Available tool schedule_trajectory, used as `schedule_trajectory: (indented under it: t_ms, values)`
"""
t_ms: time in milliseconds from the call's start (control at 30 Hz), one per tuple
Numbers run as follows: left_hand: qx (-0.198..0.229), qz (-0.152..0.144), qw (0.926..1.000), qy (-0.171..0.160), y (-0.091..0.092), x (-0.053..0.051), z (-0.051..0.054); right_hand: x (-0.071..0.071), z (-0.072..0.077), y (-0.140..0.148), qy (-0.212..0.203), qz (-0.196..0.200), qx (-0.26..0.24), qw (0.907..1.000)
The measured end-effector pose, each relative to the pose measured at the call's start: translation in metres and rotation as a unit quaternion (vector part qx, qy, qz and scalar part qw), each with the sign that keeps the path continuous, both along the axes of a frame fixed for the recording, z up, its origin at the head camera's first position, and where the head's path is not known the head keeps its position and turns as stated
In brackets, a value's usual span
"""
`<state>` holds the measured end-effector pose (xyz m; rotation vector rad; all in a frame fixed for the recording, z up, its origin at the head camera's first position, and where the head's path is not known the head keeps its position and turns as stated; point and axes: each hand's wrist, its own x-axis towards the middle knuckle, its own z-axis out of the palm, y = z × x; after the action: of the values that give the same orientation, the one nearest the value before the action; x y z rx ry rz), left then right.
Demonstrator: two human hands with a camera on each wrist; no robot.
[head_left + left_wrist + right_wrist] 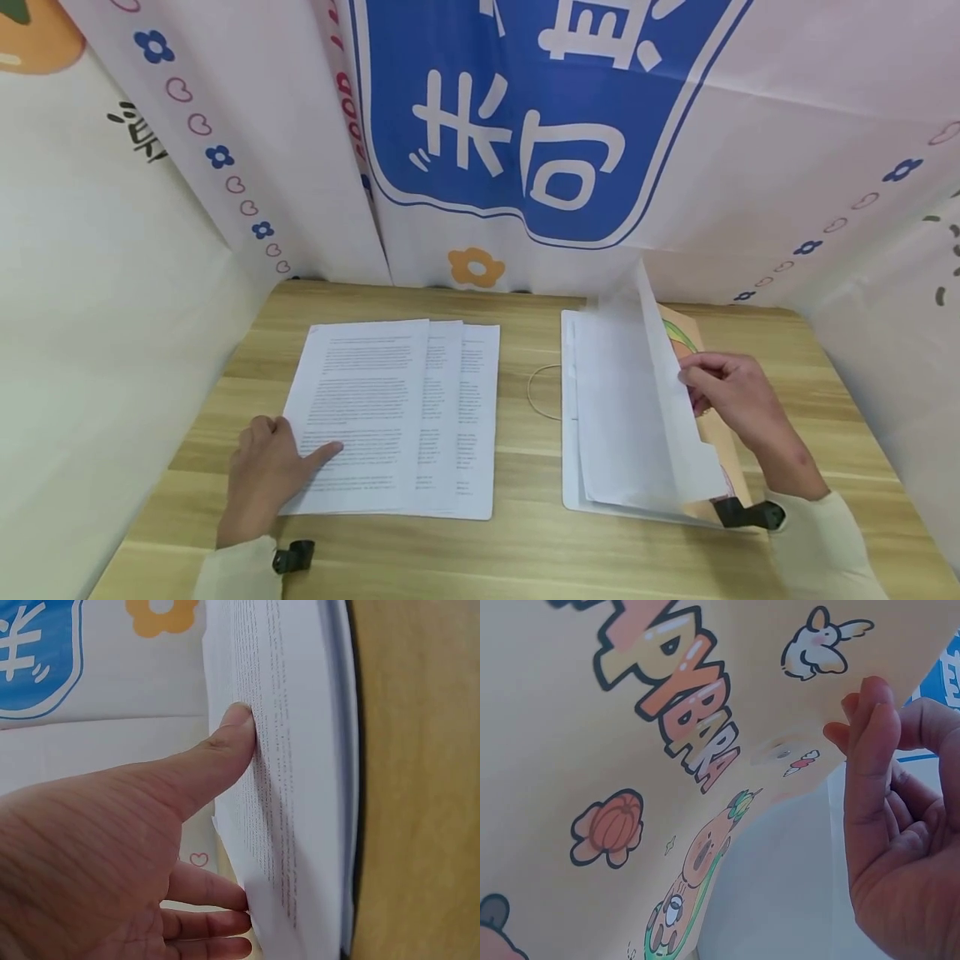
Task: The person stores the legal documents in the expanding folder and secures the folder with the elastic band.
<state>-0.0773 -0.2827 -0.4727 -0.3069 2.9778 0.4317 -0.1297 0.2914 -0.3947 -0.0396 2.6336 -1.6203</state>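
Folder (630,408) is lying unfolded on the side of the right hand (735,392) nearer the other hand, with that right thumb and fingertips pinching the free edge of its cover (667,787). The cover is standing tilted, its cartoon-printed face looking toward that palm, so the pinch is probably stopping it from dropping back flat. Across the folder from that hand, a thin loop of cord (529,392) is bowing out beyond the edge, presumably loose so that it is not restraining the cover. Printed sheets (375,417) are fanning out rightward from the left hand (266,462), whose thumb is lying on the top page, spread apart from the fingers touching the nearest edge, apparently steadying the pages. Whether any fingertip is reaching beneath them, I cannot tell.
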Motion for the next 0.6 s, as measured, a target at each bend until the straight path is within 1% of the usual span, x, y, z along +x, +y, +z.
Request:
schedule_trajectory:
  t_ms: [133, 367, 467, 600]
  values:
    - [0.001, 0.003, 1.0, -0.003, 0.0023, -0.0005, -0.0002, 0.0011, 0.0002, 0.0003, -0.001, -0.003, 0.004, 1.0]
    - [0.01, 0.005, 0.9999, 0.004, 0.0048, -0.0015, -0.0003, 0.0023, 0.0001, 0.0019, 0.001, -0.004, -0.003, 1.0]
    - [0.02, 0.01, 0.9997, 0.004, 0.0053, -0.0004, 0.0009, 0.002, 0.0, 0.0018, 0.001, -0.004, -0.002, 1.0]
    - [0.051, 0.028, 0.9983, 0.005, 0.0063, 0.0019, 0.0018, 0.0016, -0.0003, 0.0011, 0.001, -0.007, 0.003, 1.0]
